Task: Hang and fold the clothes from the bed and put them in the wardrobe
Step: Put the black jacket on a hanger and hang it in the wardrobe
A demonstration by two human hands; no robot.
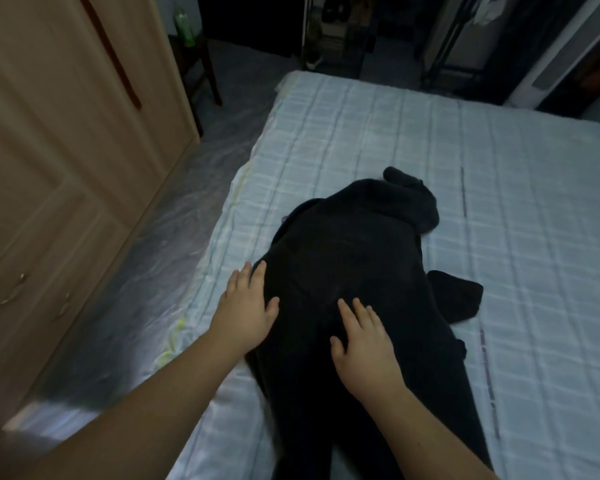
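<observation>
Dark garment [354, 271] spread on bed [499, 168], centre frame | left hand [248, 308] flat on its left edge, right hand [362, 337] flat mid-cloth, fingers straight, gripping nothing | smooth outward, align edges before folding | wardrobe [66, 133] upper left

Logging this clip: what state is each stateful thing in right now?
Black garment: spread on the bed, unfolded, bunched at far end.
Left hand: flat, fingers straight, on garment's left edge.
Right hand: flat, pressing the garment.
Wardrobe: doors closed.
Bed: covered with checked sheet.
</observation>
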